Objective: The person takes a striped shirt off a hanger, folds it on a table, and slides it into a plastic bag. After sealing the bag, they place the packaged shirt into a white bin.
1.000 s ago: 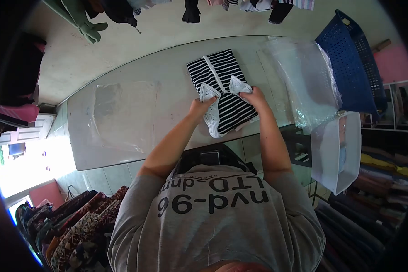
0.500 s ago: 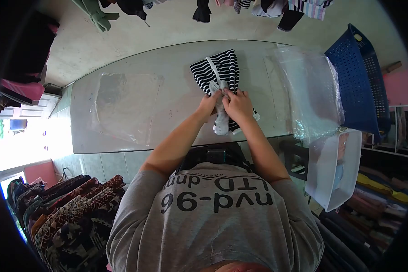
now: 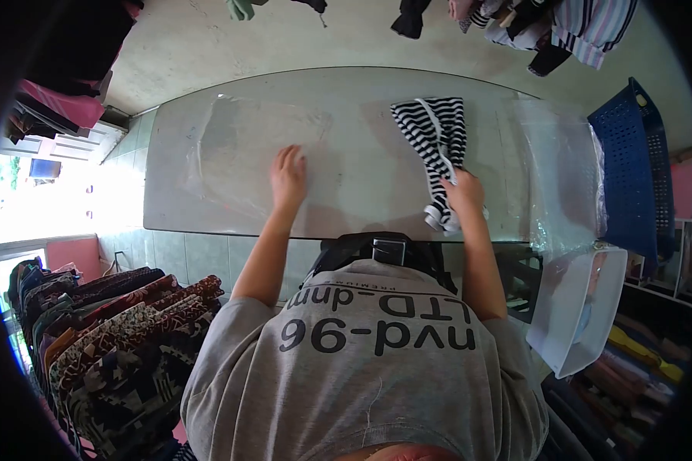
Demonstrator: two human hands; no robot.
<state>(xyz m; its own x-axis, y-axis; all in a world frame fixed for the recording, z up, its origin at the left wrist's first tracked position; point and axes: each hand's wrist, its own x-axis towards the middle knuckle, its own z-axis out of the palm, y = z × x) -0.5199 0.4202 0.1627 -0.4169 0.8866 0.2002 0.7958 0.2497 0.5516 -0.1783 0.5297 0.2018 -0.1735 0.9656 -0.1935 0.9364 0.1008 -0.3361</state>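
A black-and-white striped garment (image 3: 447,129) with a white strip along it lies bunched on the grey table (image 3: 346,203), right of the middle. My right hand (image 3: 466,190) is closed on its narrow lower part, near the white ends. Over the left part of the table my left hand (image 3: 288,178) holds nothing, its fingers apart. It is beside the right edge of a flat clear plastic bag (image 3: 242,154). Whether its fingertips touch the plastic I cannot tell.
Clear plastic bags (image 3: 557,173) are stacked at the table's right end, beside a blue basket (image 3: 630,169) and a white bin (image 3: 569,315). Patterned clothes (image 3: 138,346) hang at lower left. More clothes (image 3: 592,27) hang beyond the table.
My left hand has let go of the striped garment and moved left towards the flat plastic bag. My right hand still grips the garment. The whole view has shifted.
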